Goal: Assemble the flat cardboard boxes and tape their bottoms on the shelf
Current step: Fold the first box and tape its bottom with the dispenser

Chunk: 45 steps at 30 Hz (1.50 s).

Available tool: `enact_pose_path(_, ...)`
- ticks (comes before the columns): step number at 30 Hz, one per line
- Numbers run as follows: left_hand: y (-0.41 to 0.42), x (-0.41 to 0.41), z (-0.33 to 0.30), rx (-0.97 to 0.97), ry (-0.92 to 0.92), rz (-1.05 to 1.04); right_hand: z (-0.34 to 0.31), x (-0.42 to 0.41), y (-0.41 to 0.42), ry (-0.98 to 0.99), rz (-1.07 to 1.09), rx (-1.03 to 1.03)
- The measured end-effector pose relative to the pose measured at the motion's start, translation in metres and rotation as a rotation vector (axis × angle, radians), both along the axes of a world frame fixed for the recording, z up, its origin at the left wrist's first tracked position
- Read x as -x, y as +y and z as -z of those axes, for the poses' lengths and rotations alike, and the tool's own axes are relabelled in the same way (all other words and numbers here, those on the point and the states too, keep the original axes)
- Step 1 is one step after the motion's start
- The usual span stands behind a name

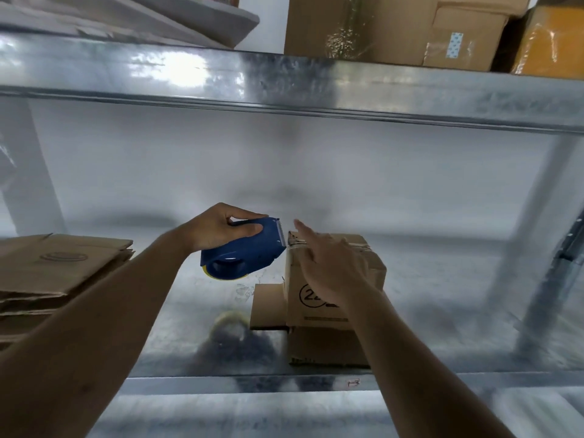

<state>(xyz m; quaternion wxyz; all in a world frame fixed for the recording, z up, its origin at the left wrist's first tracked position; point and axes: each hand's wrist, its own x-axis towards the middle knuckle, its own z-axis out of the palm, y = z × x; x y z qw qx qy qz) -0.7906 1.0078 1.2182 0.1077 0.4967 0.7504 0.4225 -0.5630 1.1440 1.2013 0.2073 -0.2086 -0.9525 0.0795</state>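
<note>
This is looking like a storeroom or small packing area. Galvanised metal shelving (284, 80) is standing against a plain white wall (284, 172), and sealed cardboard cartons (395, 26) are sitting on the upper level beside a parcel wrapped in yellow-orange film (556, 39). On the lower level, a stack of flattened cardboard boxes (57, 273) is lying at the left, and a blue tape dispenser (246, 251) is being held against a small assembled box (335, 279), which is pointing to packing work.
</note>
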Motion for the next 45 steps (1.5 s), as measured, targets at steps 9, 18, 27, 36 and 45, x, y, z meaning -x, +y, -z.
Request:
enact_pose_path(9, -0.005, 0.0, 0.016, -0.052, -0.042, 0.003, 0.019, -0.002, 0.018, -0.087, 0.007, -0.182)
enact_pose_path(18, 0.0, -0.004, 0.008, -0.003, -0.026, 0.013, 0.011, -0.009, 0.027, -0.073, 0.006, -0.105)
enact_pose_path(27, -0.015, -0.005, 0.017, 0.033, -0.027, -0.041, 0.007, -0.011, 0.026, -0.059, -0.001, -0.053)
enact_pose_path(36, -0.012, -0.019, 0.015, 0.105, 0.176, -0.095, 0.006, 0.011, 0.006, 0.115, 0.138, 0.069)
enact_pose_path(45, -0.006, -0.029, 0.014, 0.16, 0.255, -0.12, 0.002, 0.033, -0.003, 0.214, 0.292, 0.144)
